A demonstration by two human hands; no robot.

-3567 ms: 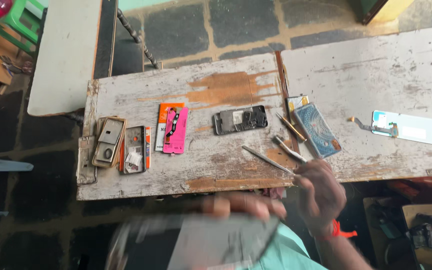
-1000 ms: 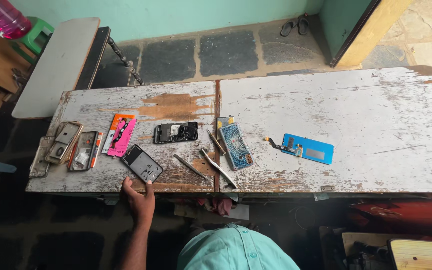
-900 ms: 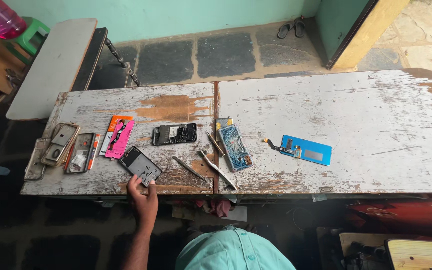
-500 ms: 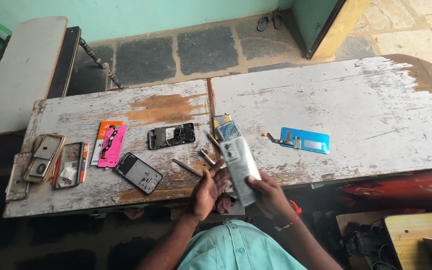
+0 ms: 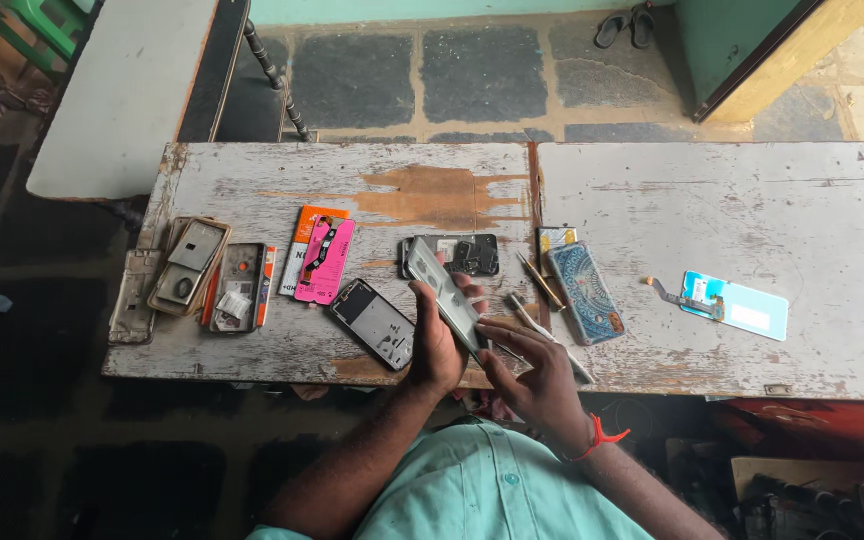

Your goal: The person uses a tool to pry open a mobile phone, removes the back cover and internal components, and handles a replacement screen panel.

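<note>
My left hand (image 5: 434, 343) grips a grey phone back panel (image 5: 441, 293), held tilted above the front edge of a worn white wooden bench (image 5: 652, 200). My right hand (image 5: 537, 375) touches the panel's lower end with its fingertips. Just left of my hands lies a dark phone frame (image 5: 375, 322). Behind the panel sits an opened phone body (image 5: 462, 255) showing its inner parts. Thin metal tools (image 5: 537, 280) and a blue patterned phone case (image 5: 585, 292) lie to the right of my hands.
Several stripped phone frames (image 5: 192, 270) lie at the bench's left end, beside pink and orange cards (image 5: 319, 258). A light blue screen with a flex cable (image 5: 737, 303) lies at the right. A second bench (image 5: 122, 90) stands at upper left; sandals (image 5: 624, 25) rest on the stone floor.
Earlier only my left hand was at the bench edge by the dark frame. Both hands have since come up holding the grey panel, and it has shifted left into my left hand's grip.
</note>
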